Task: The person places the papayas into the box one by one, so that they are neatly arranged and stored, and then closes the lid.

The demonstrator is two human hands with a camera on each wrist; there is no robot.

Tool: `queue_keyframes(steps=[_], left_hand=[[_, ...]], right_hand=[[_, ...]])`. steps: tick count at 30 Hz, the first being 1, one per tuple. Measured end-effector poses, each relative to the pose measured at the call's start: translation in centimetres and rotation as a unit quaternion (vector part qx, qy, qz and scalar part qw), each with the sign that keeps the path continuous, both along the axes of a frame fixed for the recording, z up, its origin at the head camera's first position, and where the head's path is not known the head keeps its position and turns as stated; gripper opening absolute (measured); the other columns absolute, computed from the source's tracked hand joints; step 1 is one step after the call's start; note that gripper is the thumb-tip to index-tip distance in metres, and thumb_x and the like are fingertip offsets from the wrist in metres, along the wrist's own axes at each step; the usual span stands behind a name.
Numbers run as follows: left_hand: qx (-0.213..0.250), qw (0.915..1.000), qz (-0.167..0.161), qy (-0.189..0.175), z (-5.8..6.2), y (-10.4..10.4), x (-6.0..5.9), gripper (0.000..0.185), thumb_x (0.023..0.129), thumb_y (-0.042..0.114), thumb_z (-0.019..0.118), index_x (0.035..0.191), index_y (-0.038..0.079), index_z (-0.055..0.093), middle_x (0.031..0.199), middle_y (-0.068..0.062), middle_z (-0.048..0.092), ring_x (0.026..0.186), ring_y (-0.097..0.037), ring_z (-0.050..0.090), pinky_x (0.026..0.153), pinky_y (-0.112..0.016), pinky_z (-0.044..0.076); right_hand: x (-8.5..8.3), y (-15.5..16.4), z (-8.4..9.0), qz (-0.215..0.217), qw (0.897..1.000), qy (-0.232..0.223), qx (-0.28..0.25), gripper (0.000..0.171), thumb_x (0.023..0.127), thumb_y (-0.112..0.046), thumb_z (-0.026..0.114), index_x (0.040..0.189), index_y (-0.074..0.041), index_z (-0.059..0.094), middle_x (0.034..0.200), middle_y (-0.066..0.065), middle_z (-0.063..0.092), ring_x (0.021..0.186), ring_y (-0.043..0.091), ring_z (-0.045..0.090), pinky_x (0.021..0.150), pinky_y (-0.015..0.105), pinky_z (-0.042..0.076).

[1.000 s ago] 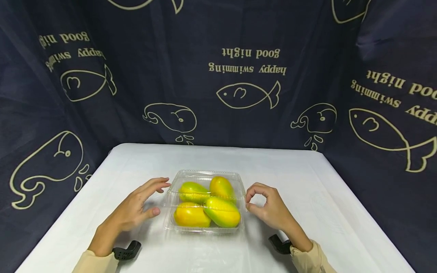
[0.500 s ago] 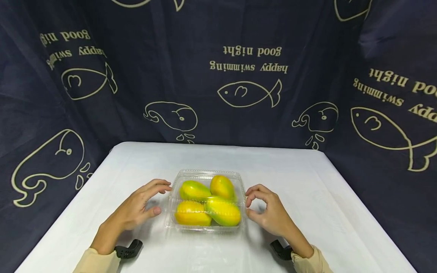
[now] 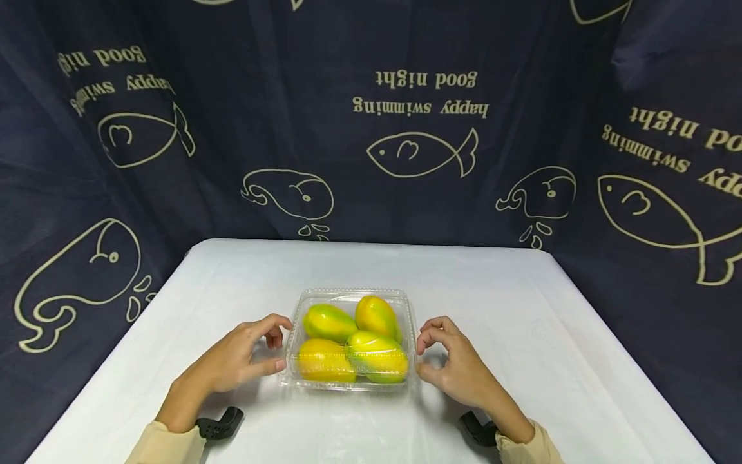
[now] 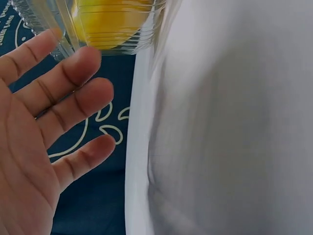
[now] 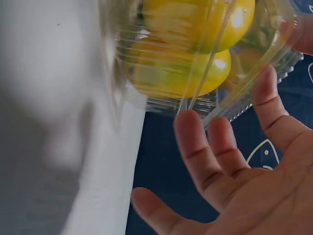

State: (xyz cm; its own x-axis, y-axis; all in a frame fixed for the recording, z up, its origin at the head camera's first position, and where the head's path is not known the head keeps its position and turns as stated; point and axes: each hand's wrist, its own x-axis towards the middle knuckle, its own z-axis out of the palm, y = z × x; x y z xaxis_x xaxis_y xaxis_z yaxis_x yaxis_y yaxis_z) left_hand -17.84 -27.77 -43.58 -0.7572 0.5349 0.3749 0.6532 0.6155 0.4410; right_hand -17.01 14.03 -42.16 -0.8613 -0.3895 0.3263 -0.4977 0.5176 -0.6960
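Both my hands, left (image 3: 237, 357) and right (image 3: 455, 361), have moved in, fingers curled and touching the clear box (image 3: 350, 383) of mangoes (image 3: 348, 338), lid now shut.

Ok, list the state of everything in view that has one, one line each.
Clear plastic clamshell box: on the table, lid down over the fruit; whether latched cannot be told.
Four yellow-green fruits: packed inside the box.
Left hand: fingers curled, fingertips at the box's left edge.
Right hand: fingers curled, fingertips at the box's right edge.
White table: bears the box.
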Motion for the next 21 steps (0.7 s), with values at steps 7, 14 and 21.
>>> queue_keyframes(steps=[7,14,21], left_hand=[[0.006,0.9993,-0.001,-0.037,-0.1,0.1,0.1,0.05,0.087,0.035,0.076,0.129,0.02,0.054,0.092,0.011,0.062,0.085,-0.005,0.061,0.078,-0.031,0.051],[0.005,0.998,0.005,-0.064,0.0,0.1,0.0,0.053,0.085,0.036,0.079,0.129,0.022,0.053,0.092,0.012,0.063,0.085,-0.006,0.061,0.078,-0.03,0.05],[0.027,0.9939,-0.012,-0.106,0.2,0.2,0.0,0.054,0.085,0.03,0.081,0.129,0.018,0.052,0.088,0.007,0.064,0.08,-0.011,0.059,0.073,-0.03,0.048]], right_hand=[[0.2,0.2,-0.2,0.01,0.999,-0.041,0.011,0.021,0.078,-0.01,0.075,0.091,-0.02,0.062,0.101,-0.008,0.055,0.095,0.02,0.06,0.091,0.05,0.044],[0.2,0.4,-0.6,0.017,0.996,-0.085,0.018,0.021,0.083,-0.015,0.074,0.094,-0.024,0.06,0.1,-0.006,0.058,0.091,0.023,0.062,0.081,0.037,0.047],[-0.1,0.6,-1.0,0.062,0.991,-0.116,0.008,0.018,0.088,-0.015,0.072,0.097,-0.02,0.058,0.091,-0.003,0.059,0.077,0.012,0.059,0.067,0.026,0.051]])
